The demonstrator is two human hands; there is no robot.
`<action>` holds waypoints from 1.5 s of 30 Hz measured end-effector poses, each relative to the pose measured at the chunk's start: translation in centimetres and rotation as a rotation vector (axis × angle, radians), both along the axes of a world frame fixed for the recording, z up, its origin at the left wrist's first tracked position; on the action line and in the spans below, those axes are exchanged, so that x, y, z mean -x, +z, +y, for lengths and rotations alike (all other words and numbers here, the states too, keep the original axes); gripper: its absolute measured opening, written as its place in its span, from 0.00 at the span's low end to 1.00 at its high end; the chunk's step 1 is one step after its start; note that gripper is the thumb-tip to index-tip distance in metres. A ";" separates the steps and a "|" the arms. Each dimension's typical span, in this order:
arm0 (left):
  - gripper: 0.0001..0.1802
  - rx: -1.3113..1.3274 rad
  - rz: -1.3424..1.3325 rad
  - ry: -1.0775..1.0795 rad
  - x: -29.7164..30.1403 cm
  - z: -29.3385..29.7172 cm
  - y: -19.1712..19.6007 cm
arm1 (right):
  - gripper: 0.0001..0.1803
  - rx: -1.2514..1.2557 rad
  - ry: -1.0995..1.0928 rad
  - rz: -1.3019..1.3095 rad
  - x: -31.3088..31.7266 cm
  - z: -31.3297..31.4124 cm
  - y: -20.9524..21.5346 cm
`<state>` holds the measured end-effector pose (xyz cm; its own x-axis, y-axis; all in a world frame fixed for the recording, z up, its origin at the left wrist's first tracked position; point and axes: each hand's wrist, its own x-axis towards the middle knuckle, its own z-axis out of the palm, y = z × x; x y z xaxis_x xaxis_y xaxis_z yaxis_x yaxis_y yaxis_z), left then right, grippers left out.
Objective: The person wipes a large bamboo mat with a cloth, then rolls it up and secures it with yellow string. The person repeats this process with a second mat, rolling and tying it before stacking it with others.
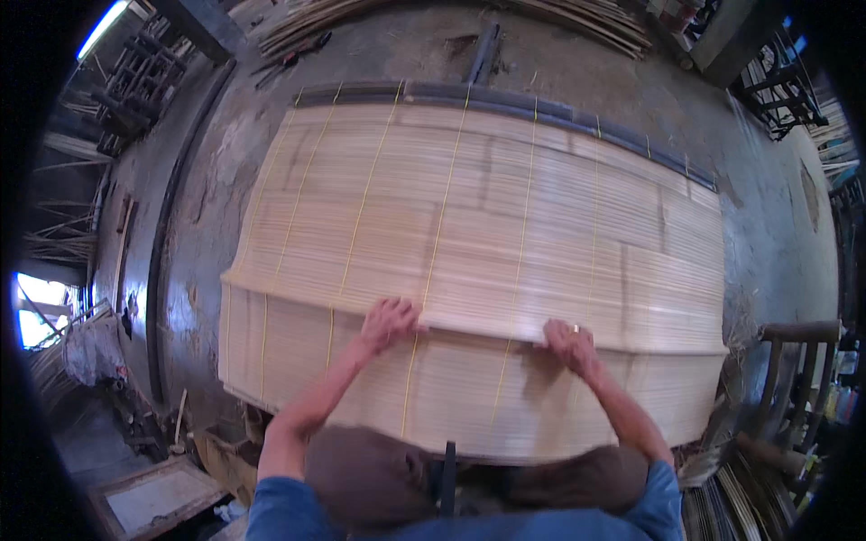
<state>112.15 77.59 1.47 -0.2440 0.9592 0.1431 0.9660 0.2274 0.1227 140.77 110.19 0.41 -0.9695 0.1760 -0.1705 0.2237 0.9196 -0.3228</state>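
A wide mat of thin pale slats (487, 207), bound by several yellow cords, spreads out before me. Across its near part runs a raised fold, with a lower layer of slats (298, 352) showing on my side of it. My left hand (392, 323) has its fingers curled over the edge of this fold, left of the middle. Farther right, my right hand (568, 341) grips the same edge, a ring on one finger. The fingertips of both hands are partly hidden by the slats.
A dark bar (505, 101) lines the mat's far edge. Bundled bamboo strips (577, 27) lie on the floor beyond. A wooden stool (794, 361) stands at the right, more strips (740, 496) below it. A framed panel (158, 498) leans at the lower left.
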 end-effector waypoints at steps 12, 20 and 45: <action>0.16 -0.651 0.504 0.190 19.7 21.0 20.5 | 0.16 -0.633 -0.246 0.774 17.4 18.3 21.5; 0.49 0.169 -0.275 0.242 -0.7 3.2 1.8 | 0.55 -0.074 0.002 -0.163 1.5 -2.8 4.1; 0.42 -0.415 0.197 0.254 14.0 20.8 18.8 | 0.28 -0.438 -0.175 0.807 16.2 13.3 18.9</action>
<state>98.16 98.40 20.30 -0.3912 0.7261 0.5655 0.9007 0.4281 0.0734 124.60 123.47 19.31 -0.7189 0.2201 0.6593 0.2299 0.9704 -0.0732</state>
